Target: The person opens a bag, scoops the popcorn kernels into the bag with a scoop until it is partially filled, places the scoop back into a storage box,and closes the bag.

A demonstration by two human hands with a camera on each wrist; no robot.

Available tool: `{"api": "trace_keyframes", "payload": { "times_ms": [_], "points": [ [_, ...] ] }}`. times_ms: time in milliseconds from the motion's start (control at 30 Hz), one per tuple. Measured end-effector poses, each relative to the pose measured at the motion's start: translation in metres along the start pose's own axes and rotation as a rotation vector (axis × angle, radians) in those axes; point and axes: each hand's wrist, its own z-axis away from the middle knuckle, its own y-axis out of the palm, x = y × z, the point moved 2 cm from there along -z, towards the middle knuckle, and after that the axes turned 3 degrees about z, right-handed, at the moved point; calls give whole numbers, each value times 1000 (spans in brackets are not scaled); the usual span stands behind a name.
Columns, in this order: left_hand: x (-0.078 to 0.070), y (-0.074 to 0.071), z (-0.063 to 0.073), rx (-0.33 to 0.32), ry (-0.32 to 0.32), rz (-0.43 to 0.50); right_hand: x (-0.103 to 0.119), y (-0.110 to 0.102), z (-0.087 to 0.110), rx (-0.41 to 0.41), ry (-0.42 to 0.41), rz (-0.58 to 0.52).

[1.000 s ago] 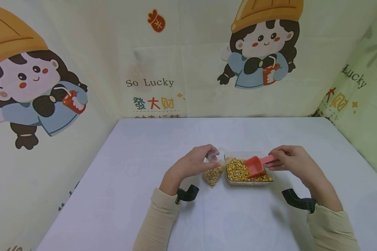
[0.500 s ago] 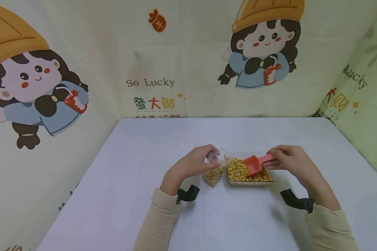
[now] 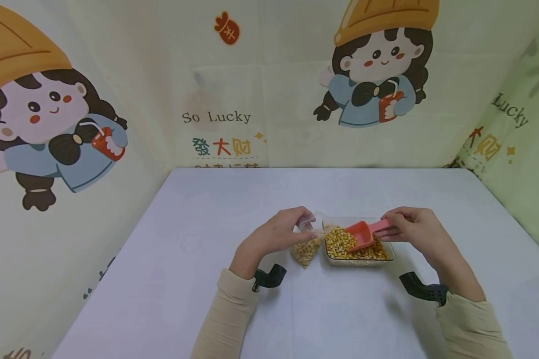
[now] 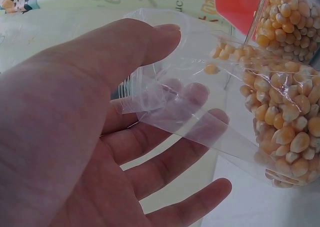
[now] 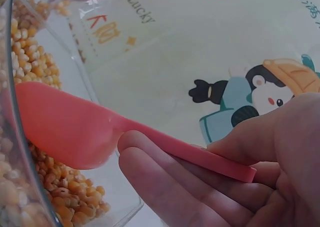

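Note:
My left hand [image 3: 280,230] holds the mouth of a clear plastic bag [image 4: 200,107], thumb on one side and fingers on the other, keeping it spread. Corn kernels [image 4: 285,122] fill the bag's lower part, which rests by the left end of a glass container [image 3: 359,263]. By its handle, my right hand [image 3: 410,227] grips a red scoop [image 3: 361,234]. The scoop's bowl dips among the kernels [image 3: 339,243] in the container, tilted toward the bag. In the right wrist view, thumb and fingers close on the handle [image 5: 200,157].
A white tabletop [image 3: 233,199] lies under everything. Behind it hangs a printed cloth [image 3: 287,99] with cartoon figures. Dark wrist mounts [image 3: 271,276] stick out beneath both forearms.
The right hand and scoop have shifted slightly to the left and up over the container. The left hand and bag hold almost still. The head view has drifted a little.

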Motion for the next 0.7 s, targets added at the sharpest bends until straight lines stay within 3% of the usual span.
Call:
{"api": "trace_keyframes", "payload": {
  "times_ms": [200,700],
  "points": [
    [0,-1,0,0,3,-1,0,5,-3,-17,3,29],
    [0,0,0,0,-5,-9,0,4,-1,7,-19,-28]
  ]
}}
